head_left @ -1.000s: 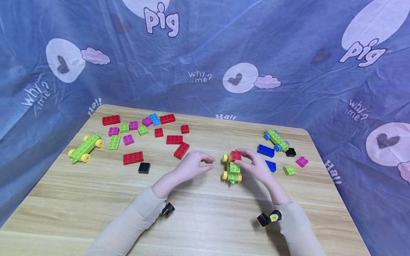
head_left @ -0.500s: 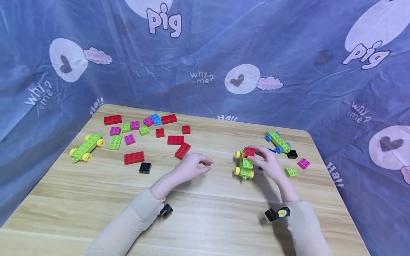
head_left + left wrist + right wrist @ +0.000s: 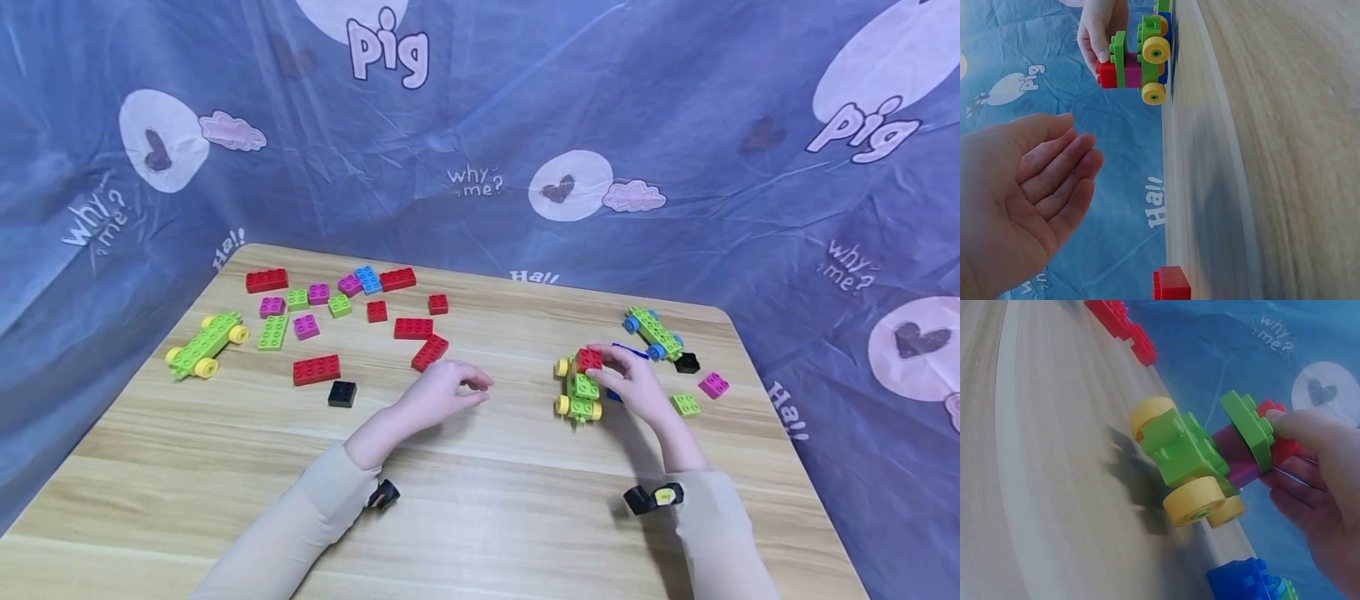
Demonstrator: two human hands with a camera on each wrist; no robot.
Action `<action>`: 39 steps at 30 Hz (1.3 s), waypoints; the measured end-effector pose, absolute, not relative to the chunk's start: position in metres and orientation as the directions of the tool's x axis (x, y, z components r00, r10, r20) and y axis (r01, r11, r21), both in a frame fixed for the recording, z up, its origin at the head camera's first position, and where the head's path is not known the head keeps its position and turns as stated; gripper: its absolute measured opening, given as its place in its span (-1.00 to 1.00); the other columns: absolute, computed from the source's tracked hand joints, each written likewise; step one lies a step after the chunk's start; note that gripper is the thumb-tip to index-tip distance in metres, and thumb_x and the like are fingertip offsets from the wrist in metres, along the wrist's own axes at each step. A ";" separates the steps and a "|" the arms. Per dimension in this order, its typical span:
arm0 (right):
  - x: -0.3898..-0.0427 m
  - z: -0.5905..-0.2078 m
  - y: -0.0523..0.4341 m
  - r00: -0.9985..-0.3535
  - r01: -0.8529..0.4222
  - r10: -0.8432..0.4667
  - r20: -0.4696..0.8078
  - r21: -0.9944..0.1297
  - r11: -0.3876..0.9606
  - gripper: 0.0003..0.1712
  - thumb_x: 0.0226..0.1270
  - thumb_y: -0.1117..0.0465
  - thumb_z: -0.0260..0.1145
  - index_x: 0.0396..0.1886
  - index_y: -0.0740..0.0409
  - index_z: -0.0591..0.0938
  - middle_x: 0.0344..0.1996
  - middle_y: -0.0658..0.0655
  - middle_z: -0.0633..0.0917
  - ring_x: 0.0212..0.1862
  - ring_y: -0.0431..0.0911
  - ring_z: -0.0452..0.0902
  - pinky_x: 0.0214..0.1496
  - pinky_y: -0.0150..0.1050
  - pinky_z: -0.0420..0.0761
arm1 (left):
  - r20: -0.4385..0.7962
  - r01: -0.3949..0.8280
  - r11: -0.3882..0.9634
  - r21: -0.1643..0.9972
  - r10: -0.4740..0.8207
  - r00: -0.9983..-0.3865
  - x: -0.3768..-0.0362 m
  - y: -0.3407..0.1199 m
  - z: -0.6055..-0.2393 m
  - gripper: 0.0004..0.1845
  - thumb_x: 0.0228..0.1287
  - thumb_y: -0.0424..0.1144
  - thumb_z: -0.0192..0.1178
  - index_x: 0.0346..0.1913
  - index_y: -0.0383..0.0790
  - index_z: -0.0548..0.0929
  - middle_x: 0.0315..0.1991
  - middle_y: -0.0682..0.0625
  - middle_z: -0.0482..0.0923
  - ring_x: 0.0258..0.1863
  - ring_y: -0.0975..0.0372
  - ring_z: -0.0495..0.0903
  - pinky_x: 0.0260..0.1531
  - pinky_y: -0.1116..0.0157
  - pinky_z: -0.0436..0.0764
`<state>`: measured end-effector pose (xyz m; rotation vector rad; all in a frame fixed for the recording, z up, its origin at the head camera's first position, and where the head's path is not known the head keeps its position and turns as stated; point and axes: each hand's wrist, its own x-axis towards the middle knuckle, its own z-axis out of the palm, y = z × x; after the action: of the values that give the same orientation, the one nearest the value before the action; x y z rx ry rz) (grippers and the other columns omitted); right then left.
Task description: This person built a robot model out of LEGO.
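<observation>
1. Right of centre on the wooden table, a person's right hand pinches the red brick topping a yellow-wheeled green car, which stands on its wheels on the tabletop.
2. Left of the car and well apart from it, the left hand rests on the table, fingers relaxed, holding nothing.
3. Just behind the right hand, a blue brick peeks out; further right of the car lie a blue-wheeled green car, a black brick, a pink brick and a small green brick.
4. Far left of the car, loose red, green, pink and blue bricks are scattered near a second yellow-wheeled car.
</observation>
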<state>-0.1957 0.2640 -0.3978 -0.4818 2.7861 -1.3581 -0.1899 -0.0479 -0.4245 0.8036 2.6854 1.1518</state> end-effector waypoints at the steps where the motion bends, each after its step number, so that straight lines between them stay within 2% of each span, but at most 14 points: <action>1: -0.196 -0.399 0.265 -0.954 -0.262 -0.275 0.118 -0.771 0.580 -0.55 0.36 0.38 0.26 0.19 0.51 0.49 -0.02 0.44 0.65 -0.06 -0.41 0.51 0.20 -0.40 0.50 | 0.100 0.424 0.571 0.704 0.510 -0.854 -0.189 -0.048 -0.424 -0.75 0.29 -0.27 0.28 -0.01 -0.25 0.73 -0.14 -0.01 0.75 -0.10 0.20 0.67 0.01 0.19 0.63; 4: -0.202 -0.414 0.274 -0.957 -0.244 -0.273 0.095 -0.775 0.583 -0.52 0.37 0.33 0.27 0.23 0.45 0.48 0.02 0.40 0.64 -0.04 -0.49 0.47 0.23 -0.31 0.52 | 0.100 0.422 0.567 0.708 0.510 -0.854 -0.188 -0.048 -0.425 -0.74 0.28 -0.27 0.29 -0.01 -0.25 0.73 -0.14 -0.02 0.75 -0.11 0.19 0.68 0.01 0.19 0.63; 5: -0.204 -0.419 0.277 -0.958 -0.239 -0.272 0.090 -0.776 0.584 -0.51 0.38 0.31 0.27 0.24 0.42 0.48 0.04 0.39 0.64 -0.01 -0.45 0.49 0.23 -0.28 0.53 | 0.107 0.428 0.565 0.705 0.512 -0.852 -0.188 -0.049 -0.425 -0.75 0.28 -0.27 0.30 -0.01 -0.25 0.73 -0.15 -0.02 0.75 -0.11 0.20 0.68 0.00 0.20 0.63; 9: -0.211 -0.436 0.286 -0.958 -0.236 -0.275 0.081 -0.765 0.598 -0.48 0.39 0.24 0.28 0.28 0.36 0.46 0.08 0.35 0.64 0.11 -0.12 0.57 0.14 -0.45 0.51 | 0.131 0.446 0.563 0.696 0.511 -0.850 -0.188 -0.054 -0.426 -0.76 0.26 -0.28 0.31 -0.03 -0.24 0.74 -0.17 -0.01 0.76 -0.13 0.21 0.69 -0.03 0.21 0.64; 11: -0.211 -0.437 0.286 -0.958 -0.237 -0.278 0.076 -0.756 0.610 -0.47 0.40 0.24 0.27 0.30 0.35 0.45 0.09 0.35 0.63 0.15 0.10 0.55 0.12 -0.43 0.52 | 0.149 0.459 0.565 0.686 0.508 -0.848 -0.189 -0.059 -0.426 -0.77 0.26 -0.29 0.31 -0.05 -0.24 0.74 -0.17 0.00 0.76 -0.14 0.21 0.69 -0.04 0.22 0.65; 12: -0.211 -0.438 0.286 -0.958 -0.238 -0.278 0.075 -0.751 0.615 -0.47 0.40 0.24 0.26 0.30 0.36 0.44 0.10 0.36 0.63 0.16 0.14 0.54 0.12 -0.42 0.53 | 0.154 0.460 0.565 0.685 0.505 -0.849 -0.189 -0.061 -0.425 -0.77 0.26 -0.30 0.31 -0.05 -0.25 0.74 -0.17 -0.01 0.76 -0.14 0.20 0.69 -0.04 0.20 0.65; 18: -0.211 -0.438 0.285 -0.958 -0.241 -0.276 0.080 -0.748 0.619 -0.46 0.40 0.27 0.26 0.31 0.38 0.43 0.11 0.38 0.61 0.18 0.19 0.52 0.24 0.02 0.52 | 0.137 0.422 0.578 0.698 0.471 -0.871 -0.188 -0.077 -0.421 -0.76 0.27 -0.31 0.29 -0.03 -0.29 0.73 -0.12 -0.06 0.74 -0.09 0.14 0.68 0.03 0.14 0.64; 20: -0.211 -0.438 0.284 -0.958 -0.237 -0.275 0.079 -0.756 0.610 -0.45 0.40 0.25 0.27 0.31 0.37 0.43 0.11 0.38 0.61 0.19 0.21 0.52 0.25 0.08 0.49 | 0.125 0.408 0.591 0.696 0.460 -0.879 -0.188 -0.083 -0.420 -0.75 0.28 -0.30 0.29 -0.02 -0.29 0.72 -0.11 -0.06 0.74 -0.07 0.13 0.68 0.04 0.12 0.63; 30: -0.212 -0.439 0.283 -0.957 -0.241 -0.275 0.092 -0.780 0.577 -0.42 0.36 0.25 0.31 0.31 0.38 0.42 0.12 0.40 0.60 0.21 0.27 0.50 0.26 0.15 0.46 | 0.164 0.388 0.663 0.640 0.376 -0.912 -0.192 -0.133 -0.410 -0.70 0.28 -0.27 0.28 0.05 -0.26 0.69 -0.04 -0.11 0.72 0.00 0.04 0.67 0.07 0.03 0.61; 39: -0.211 -0.434 0.281 -0.958 -0.231 -0.275 0.083 -0.792 0.566 -0.40 0.36 0.24 0.31 0.32 0.38 0.41 0.16 0.41 0.56 0.25 0.28 0.46 0.30 0.16 0.43 | 0.272 0.356 0.729 0.585 0.237 -0.933 -0.199 -0.198 -0.392 -0.66 0.28 -0.30 0.28 0.07 -0.37 0.65 0.05 -0.28 0.65 0.09 -0.14 0.59 0.08 -0.10 0.55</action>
<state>-0.2110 0.2814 -0.4342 -0.4423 2.7357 -1.3721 -0.1994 -0.1982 -0.3916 0.5335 3.0863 1.1047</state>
